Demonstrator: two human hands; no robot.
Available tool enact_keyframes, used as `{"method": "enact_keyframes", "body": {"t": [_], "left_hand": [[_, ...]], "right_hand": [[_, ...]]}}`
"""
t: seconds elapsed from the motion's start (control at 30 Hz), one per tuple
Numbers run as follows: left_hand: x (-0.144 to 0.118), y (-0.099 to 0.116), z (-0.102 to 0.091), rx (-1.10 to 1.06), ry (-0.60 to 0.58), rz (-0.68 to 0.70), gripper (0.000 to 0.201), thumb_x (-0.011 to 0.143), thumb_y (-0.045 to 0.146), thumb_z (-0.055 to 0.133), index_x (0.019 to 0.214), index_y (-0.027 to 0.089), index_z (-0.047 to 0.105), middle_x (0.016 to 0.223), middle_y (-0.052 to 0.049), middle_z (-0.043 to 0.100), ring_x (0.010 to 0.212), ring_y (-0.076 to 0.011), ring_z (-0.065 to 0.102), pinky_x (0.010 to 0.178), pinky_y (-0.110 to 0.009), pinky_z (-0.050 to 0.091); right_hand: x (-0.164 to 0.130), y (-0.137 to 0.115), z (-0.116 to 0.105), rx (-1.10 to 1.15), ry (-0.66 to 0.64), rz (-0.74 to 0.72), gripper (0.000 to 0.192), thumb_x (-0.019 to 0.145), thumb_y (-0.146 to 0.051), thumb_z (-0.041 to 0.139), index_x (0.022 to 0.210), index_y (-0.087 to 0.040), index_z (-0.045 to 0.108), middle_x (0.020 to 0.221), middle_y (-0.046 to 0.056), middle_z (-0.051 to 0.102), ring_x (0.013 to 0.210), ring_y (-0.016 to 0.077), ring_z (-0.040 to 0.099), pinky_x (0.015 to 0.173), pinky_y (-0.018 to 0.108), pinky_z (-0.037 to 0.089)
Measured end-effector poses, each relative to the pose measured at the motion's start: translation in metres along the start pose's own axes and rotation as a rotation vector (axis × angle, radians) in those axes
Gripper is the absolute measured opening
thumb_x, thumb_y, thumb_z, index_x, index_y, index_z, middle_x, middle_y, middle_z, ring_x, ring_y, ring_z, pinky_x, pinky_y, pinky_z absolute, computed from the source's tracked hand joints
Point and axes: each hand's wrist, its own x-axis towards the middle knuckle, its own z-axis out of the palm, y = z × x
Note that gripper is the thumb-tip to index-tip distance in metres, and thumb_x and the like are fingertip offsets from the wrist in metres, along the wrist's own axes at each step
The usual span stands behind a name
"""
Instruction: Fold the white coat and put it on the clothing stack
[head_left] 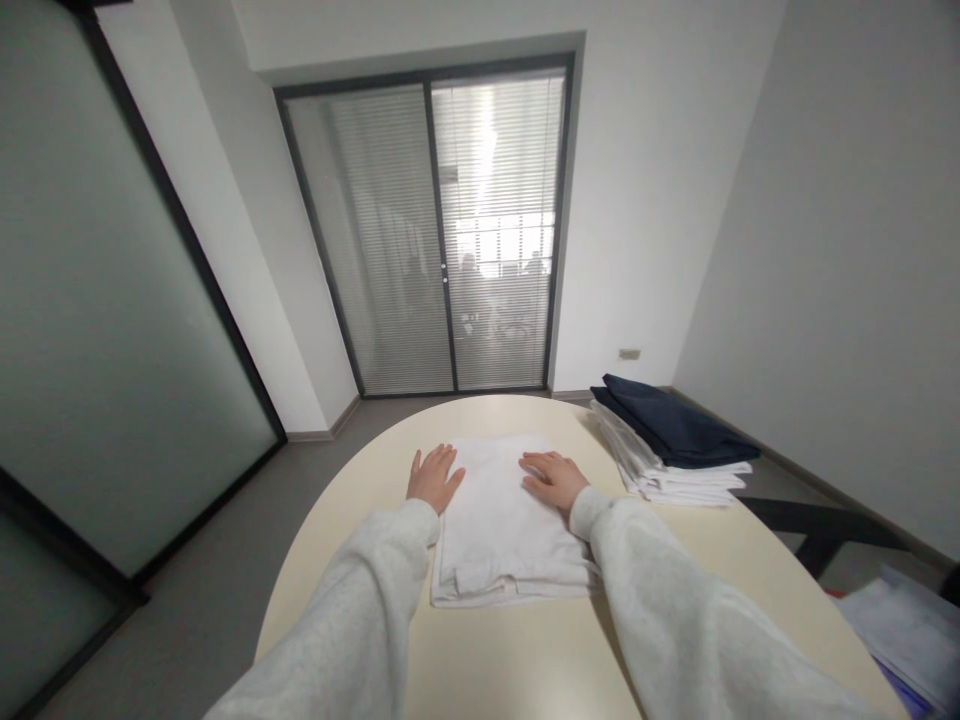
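A white folded garment [502,530] lies flat on the round cream table [495,660] in front of me. Its near edge shows layered folds and a thick seam; its exact kind I cannot make out. My left hand [435,478] rests at its upper left edge with the fingers spread. On the upper right of the cloth lies my right hand [553,480], palm down, fingers stretched toward the left. Neither hand grips the cloth. Light grey sleeves cover both arms, and the right one hides part of the garment's right side.
At the table's right rim stands a stack of white folded cloth [686,482] topped by dark navy cloth [667,420]. Beyond it is a black chair part [817,525]. More white cloth [907,630] sits low at the right. A glass door with blinds [495,230] is behind the table.
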Motion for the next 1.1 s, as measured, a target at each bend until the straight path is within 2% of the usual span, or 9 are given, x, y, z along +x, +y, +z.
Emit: {"method": "enact_keyframes", "body": {"t": [0.1, 0.2, 0.27, 0.33, 0.57, 0.67, 0.77, 0.93, 1.1], "left_hand": [[0.008, 0.006, 0.000, -0.012, 0.022, 0.089, 0.048, 0.090, 0.044, 0.029, 0.133, 0.025, 0.038, 0.144, -0.002, 0.028, 0.135, -0.0178, 0.017, 0.110, -0.044, 0.001], [0.014, 0.010, 0.007, -0.011, -0.108, 0.148, 0.051, 0.089, 0.047, 0.031, 0.136, 0.029, 0.032, 0.146, -0.001, 0.023, 0.136, -0.0190, 0.013, 0.109, -0.047, 0.005], [0.016, 0.010, 0.013, 0.002, -0.191, 0.138, 0.053, 0.087, 0.051, 0.030, 0.137, 0.031, 0.030, 0.147, 0.000, 0.022, 0.135, -0.0200, 0.015, 0.108, -0.050, 0.008], [0.018, 0.010, 0.017, 0.021, -0.228, 0.102, 0.054, 0.087, 0.054, 0.028, 0.136, 0.032, 0.030, 0.146, -0.001, 0.024, 0.134, -0.0202, 0.020, 0.107, -0.050, 0.013], [0.021, 0.026, 0.022, 0.137, -0.081, 0.059, 0.054, 0.088, 0.054, 0.025, 0.128, 0.023, 0.044, 0.134, -0.009, 0.045, 0.126, -0.0227, 0.035, 0.107, -0.049, 0.013], [0.020, 0.030, 0.018, 0.173, -0.031, 0.156, 0.054, 0.088, 0.052, 0.028, 0.133, 0.023, 0.037, 0.141, -0.007, 0.035, 0.132, -0.0227, 0.022, 0.108, -0.049, 0.006], [0.020, 0.029, 0.016, 0.167, -0.100, 0.258, 0.054, 0.088, 0.052, 0.026, 0.137, 0.029, 0.030, 0.146, -0.001, 0.025, 0.135, -0.0199, 0.016, 0.109, -0.048, 0.005], [0.021, 0.022, 0.022, 0.088, -0.221, 0.093, 0.061, 0.085, 0.060, 0.024, 0.137, 0.029, 0.029, 0.146, -0.002, 0.024, 0.135, -0.0218, 0.017, 0.107, -0.050, 0.009], [0.016, 0.000, 0.023, -0.014, -0.202, -0.168, 0.064, 0.083, 0.061, 0.026, 0.136, 0.025, 0.033, 0.147, -0.007, 0.021, 0.135, -0.0253, 0.013, 0.106, -0.053, 0.007]], "right_hand": [[0.015, -0.010, -0.006, -0.054, 0.077, 0.078, 0.051, 0.084, -0.052, 0.038, 0.127, -0.027, 0.047, 0.124, 0.008, 0.054, 0.109, 0.0275, 0.046, 0.090, 0.045, 0.032], [0.025, -0.018, 0.001, -0.119, 0.120, -0.040, 0.054, 0.085, -0.051, 0.035, 0.133, -0.027, 0.039, 0.138, 0.008, 0.038, 0.123, 0.0285, 0.032, 0.097, 0.046, 0.025], [0.028, -0.018, 0.010, -0.131, 0.073, -0.154, 0.056, 0.087, -0.050, 0.031, 0.139, -0.029, 0.028, 0.146, 0.003, 0.024, 0.132, 0.0261, 0.019, 0.102, 0.047, 0.018], [0.029, -0.017, 0.018, -0.124, 0.015, -0.193, 0.056, 0.089, -0.049, 0.026, 0.141, -0.030, 0.019, 0.147, 0.001, 0.020, 0.134, 0.0240, 0.015, 0.104, 0.048, 0.014], [0.033, -0.014, 0.021, -0.075, -0.030, -0.135, 0.056, 0.088, -0.054, 0.021, 0.140, -0.031, 0.024, 0.143, 0.000, 0.031, 0.131, 0.0227, 0.025, 0.105, 0.048, 0.017], [0.032, -0.015, 0.023, -0.092, -0.003, -0.133, 0.057, 0.088, -0.054, 0.019, 0.140, -0.031, 0.023, 0.144, 0.000, 0.028, 0.132, 0.0227, 0.023, 0.105, 0.049, 0.016], [0.032, -0.016, 0.026, -0.136, 0.007, -0.121, 0.058, 0.088, -0.056, 0.019, 0.141, -0.032, 0.017, 0.146, -0.002, 0.022, 0.134, 0.0249, 0.015, 0.105, 0.053, 0.010], [0.032, -0.012, 0.027, -0.163, -0.044, -0.009, 0.065, 0.084, -0.064, 0.018, 0.141, -0.031, 0.020, 0.147, 0.000, 0.020, 0.135, 0.0285, 0.009, 0.103, 0.058, 0.002], [0.019, 0.011, 0.026, -0.137, -0.018, 0.379, 0.084, 0.076, -0.073, 0.024, 0.141, -0.020, 0.022, 0.149, 0.009, 0.010, 0.134, 0.0359, 0.001, 0.100, 0.063, 0.003]]}}
